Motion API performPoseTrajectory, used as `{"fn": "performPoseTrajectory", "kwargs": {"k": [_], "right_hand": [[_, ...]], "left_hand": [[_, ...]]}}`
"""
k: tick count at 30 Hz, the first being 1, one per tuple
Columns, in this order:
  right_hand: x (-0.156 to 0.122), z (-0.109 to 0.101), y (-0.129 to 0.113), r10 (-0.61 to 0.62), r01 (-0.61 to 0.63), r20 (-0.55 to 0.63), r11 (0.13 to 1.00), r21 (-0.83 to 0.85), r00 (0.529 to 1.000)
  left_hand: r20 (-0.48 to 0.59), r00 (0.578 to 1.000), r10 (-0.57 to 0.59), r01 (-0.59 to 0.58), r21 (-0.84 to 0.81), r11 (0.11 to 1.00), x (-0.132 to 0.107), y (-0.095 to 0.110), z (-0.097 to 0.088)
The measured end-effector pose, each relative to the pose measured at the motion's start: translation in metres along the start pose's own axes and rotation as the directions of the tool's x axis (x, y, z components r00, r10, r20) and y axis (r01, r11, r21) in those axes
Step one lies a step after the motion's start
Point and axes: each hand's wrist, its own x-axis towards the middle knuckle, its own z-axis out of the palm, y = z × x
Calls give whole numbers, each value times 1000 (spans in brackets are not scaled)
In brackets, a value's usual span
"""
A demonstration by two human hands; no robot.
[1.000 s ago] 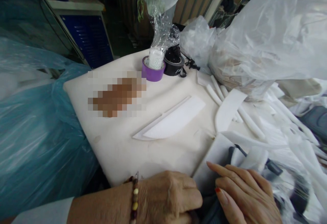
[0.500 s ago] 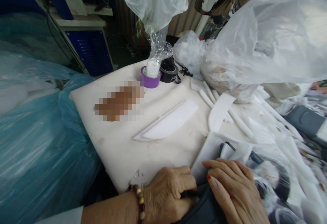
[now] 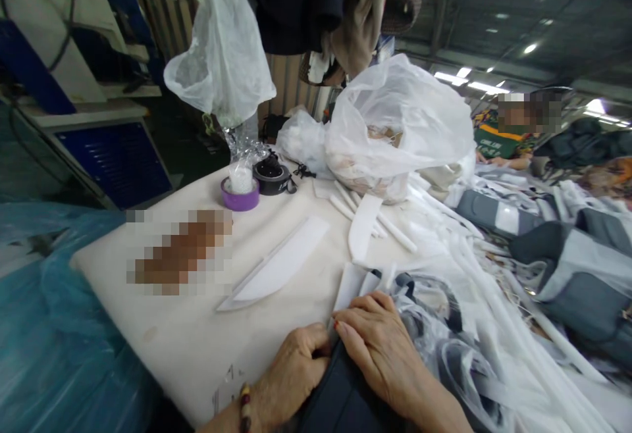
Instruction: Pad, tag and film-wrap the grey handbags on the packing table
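Observation:
A dark blue-grey padded fabric piece (image 3: 340, 397) lies at the bottom middle, its near part cut off by the frame. My left hand (image 3: 299, 367), with a beaded bracelet at the wrist, pinches its upper left edge between thumb and curled fingers. Close beside it, my right hand (image 3: 378, 354) grips the same piece from above, thumb along the edge and fingers folded over the far end. The fingertips of the right hand are partly hidden. Just beyond the hands, a white foam strip (image 3: 348, 285) sticks out from under the fingers.
White curved foam pieces (image 3: 289, 258) lie on the pale table (image 3: 182, 331). Behind them stand purple tape (image 3: 241, 199) and black tape (image 3: 274, 181). A large plastic bag (image 3: 395, 130) sits at the back. Straps in clear plastic (image 3: 469, 367) heap on the right. A person (image 3: 498, 137) is farther off.
My view has turned right and up, bringing the other person and ceiling lights into sight. My hands have drawn closer together at the top of the fabric piece.

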Motion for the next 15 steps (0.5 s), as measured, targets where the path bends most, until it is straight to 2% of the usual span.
{"fn": "performPoseTrajectory", "kwargs": {"k": [3,6,8,11,13,15], "right_hand": [[1,3,0,3,-4,-5,997,-73,1000],[2,7,0,23,-27,-29,987,-160,999],[3,10,1,33,-43,-54,979,-201,998],[4,13,3,32,-52,-91,973,-226,995],[6,14,4,22,-45,-125,983,-180,992],[6,11,3,6,-24,-165,994,-110,986]], "left_hand": [[30,1000,-7,9,-57,998,-2,2,-3],[7,997,-77,77,-45,996,-5,1,-8],[-28,996,-82,84,45,995,-7,-1,-9],[-136,991,13,20,241,970,-7,-4,-4],[-213,976,35,41,342,939,-3,-2,2],[-235,972,3,94,399,912,3,4,7]]}}
